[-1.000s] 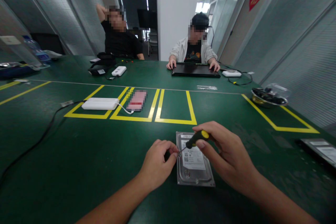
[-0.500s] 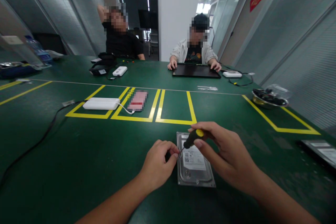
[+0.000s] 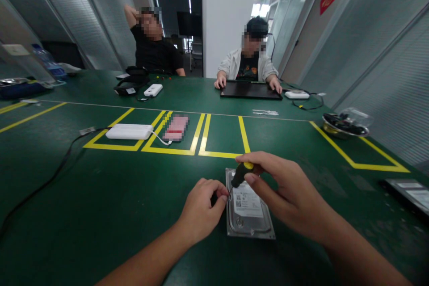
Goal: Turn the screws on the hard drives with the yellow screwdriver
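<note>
A silver hard drive (image 3: 250,228) with a white label lies flat on the green table, its long side pointing away from me. My right hand (image 3: 284,187) is closed around the dark handle of a screwdriver (image 3: 240,175) with a yellow end. The screwdriver leans, its thin shaft pointing down at the drive's left edge. At that edge my left hand (image 3: 206,208) has thumb and forefinger pinched beside the screwdriver's tip. Whatever lies between those fingertips is hidden. The exact spot where the tip touches is too small to make out.
Another drive (image 3: 407,194) lies at the right. Behind are a metal bowl (image 3: 345,130) of dark parts, a white power bank (image 3: 130,132) and a pink phone (image 3: 176,128) joined by a cable. Across the table, one person holds a black panel (image 3: 251,90); another leans back.
My right hand has shifted slightly left, and the screwdriver now stands a little steeper. My left hand and the hard drive stay where they were.
</note>
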`<state>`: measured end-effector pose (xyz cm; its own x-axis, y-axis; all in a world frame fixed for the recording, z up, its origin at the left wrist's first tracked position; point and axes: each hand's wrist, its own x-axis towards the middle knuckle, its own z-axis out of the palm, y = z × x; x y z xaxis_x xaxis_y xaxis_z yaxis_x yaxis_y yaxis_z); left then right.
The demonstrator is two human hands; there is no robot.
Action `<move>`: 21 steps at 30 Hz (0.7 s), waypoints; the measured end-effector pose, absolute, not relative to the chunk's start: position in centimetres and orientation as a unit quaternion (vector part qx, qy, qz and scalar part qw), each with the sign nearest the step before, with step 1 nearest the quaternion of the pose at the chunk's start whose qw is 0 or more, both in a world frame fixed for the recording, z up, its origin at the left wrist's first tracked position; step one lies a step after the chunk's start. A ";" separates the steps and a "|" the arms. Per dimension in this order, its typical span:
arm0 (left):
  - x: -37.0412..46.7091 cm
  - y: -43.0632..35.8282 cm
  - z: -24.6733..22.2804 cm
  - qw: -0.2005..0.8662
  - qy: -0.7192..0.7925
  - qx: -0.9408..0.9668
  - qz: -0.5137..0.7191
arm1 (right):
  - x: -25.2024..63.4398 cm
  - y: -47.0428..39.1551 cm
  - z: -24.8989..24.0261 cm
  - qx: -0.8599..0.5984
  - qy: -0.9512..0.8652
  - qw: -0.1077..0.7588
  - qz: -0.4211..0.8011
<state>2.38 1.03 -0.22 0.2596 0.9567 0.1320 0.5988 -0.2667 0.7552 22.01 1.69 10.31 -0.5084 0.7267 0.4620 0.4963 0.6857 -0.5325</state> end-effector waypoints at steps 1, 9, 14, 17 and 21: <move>2.4 1.0 -0.2 0.295 0.528 0.737 0.303 | 21.9 1.7 10.5 -0.353 -0.853 0.344 0.173; 2.3 1.0 -0.2 0.302 0.524 0.734 0.308 | 21.6 1.9 11.0 -0.331 -0.860 0.346 0.174; 2.3 1.0 -0.4 0.296 0.525 0.735 0.311 | 21.4 1.8 10.8 -0.319 -0.858 0.369 0.160; 2.3 1.0 -0.5 0.291 0.525 0.736 0.312 | 21.1 1.8 10.6 -0.338 -0.851 0.373 0.146; 2.3 0.9 -0.3 0.297 0.525 0.733 0.315 | 21.0 1.8 10.6 -0.316 -0.854 0.381 0.159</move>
<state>2.27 0.93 -0.33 0.2502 0.9566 0.1495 0.5832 -0.2722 0.7654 20.99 1.82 10.56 -0.5105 0.6605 0.5506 0.4179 0.7502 -0.5124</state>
